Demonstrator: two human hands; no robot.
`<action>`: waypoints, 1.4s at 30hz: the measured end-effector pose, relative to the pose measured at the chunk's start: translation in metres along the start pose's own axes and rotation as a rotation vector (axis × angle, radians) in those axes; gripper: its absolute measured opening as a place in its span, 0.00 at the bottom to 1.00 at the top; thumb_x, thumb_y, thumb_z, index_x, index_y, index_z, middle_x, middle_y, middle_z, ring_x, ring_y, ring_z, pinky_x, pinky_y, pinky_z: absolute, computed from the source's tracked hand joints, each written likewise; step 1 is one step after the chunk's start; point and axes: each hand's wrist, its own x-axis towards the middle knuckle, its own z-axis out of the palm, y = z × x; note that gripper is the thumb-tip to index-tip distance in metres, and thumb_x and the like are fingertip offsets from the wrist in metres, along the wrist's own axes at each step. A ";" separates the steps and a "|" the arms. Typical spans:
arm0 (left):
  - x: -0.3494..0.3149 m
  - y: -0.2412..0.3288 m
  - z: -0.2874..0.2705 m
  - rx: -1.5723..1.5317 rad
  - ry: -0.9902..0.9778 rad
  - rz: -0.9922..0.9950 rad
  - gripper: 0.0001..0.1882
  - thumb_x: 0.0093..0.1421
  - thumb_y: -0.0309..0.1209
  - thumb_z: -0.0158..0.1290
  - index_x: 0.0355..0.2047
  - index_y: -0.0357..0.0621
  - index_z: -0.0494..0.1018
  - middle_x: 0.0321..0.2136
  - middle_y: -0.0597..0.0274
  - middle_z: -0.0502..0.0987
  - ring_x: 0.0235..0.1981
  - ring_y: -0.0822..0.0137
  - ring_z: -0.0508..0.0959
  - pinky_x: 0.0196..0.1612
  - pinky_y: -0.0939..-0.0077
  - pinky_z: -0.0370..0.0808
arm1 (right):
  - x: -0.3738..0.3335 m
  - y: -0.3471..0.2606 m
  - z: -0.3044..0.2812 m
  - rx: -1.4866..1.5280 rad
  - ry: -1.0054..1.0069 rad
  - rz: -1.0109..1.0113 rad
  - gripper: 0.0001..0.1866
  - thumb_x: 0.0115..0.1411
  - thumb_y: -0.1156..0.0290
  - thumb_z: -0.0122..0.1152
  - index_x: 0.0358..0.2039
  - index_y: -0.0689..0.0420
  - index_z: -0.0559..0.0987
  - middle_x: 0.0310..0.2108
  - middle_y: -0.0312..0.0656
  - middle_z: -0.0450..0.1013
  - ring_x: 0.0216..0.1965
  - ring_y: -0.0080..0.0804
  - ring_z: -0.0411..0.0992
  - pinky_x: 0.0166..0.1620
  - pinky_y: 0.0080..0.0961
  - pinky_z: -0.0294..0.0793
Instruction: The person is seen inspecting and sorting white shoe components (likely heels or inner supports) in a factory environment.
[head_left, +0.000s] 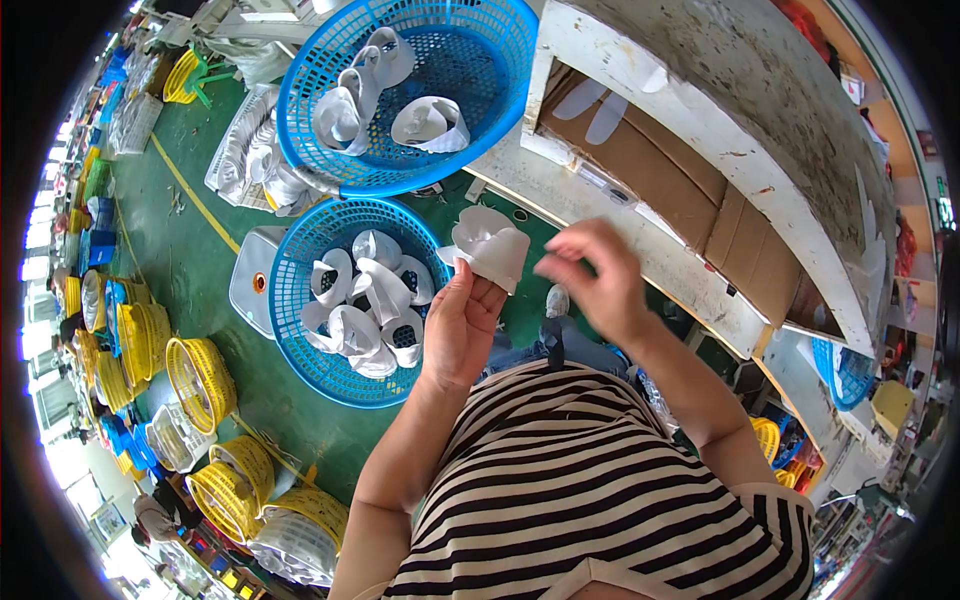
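Note:
My left hand [462, 322] holds a white curled piece [488, 243], its thumb on one side and fingers beneath. The piece looks like a soft shoe upper, rolled into a cup shape with a straight lower edge. To its right, my right hand [605, 275] is raised and slightly blurred, thumb and fingers apart with nothing visible between them. Just left of my left hand, a round blue basket [292, 335] holds several similar white curled pieces [358, 335]. Farther off, a larger blue basket [420, 185] contains a few more such pieces [432, 124].
At the right stands a worn white bench [690, 110] with a cardboard-lined shelf [680, 185] holding two flat white pieces [605, 118]. A white crate [240, 160] of stacked pieces lies beyond the baskets. Yellow baskets [200, 385] line the green floor [270, 400] at left.

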 end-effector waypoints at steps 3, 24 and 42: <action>-0.002 -0.012 0.003 -0.042 -0.064 0.011 0.20 0.69 0.36 0.41 0.51 0.31 0.67 0.50 0.51 0.73 0.54 0.61 0.71 0.59 0.69 0.65 | -0.005 -0.015 0.021 -0.284 0.024 -0.290 0.15 0.46 0.79 0.68 0.36 0.57 0.77 0.33 0.41 0.72 0.31 0.38 0.72 0.35 0.28 0.74; -0.010 0.012 0.007 -0.011 -0.162 -0.148 0.22 0.65 0.40 0.45 0.53 0.37 0.67 0.49 0.56 0.75 0.52 0.63 0.74 0.57 0.61 0.68 | 0.020 -0.001 -0.033 0.654 -0.123 0.606 0.11 0.64 0.63 0.55 0.35 0.58 0.75 0.29 0.32 0.70 0.32 0.16 0.67 0.39 0.17 0.68; 0.013 0.020 -0.014 0.292 -0.260 -0.217 0.31 0.66 0.54 0.36 0.60 0.44 0.59 0.53 0.53 0.70 0.54 0.54 0.71 0.54 0.54 0.70 | 0.005 -0.027 -0.004 0.849 0.112 0.409 0.12 0.61 0.72 0.58 0.45 0.60 0.74 0.42 0.36 0.73 0.42 0.27 0.72 0.49 0.29 0.68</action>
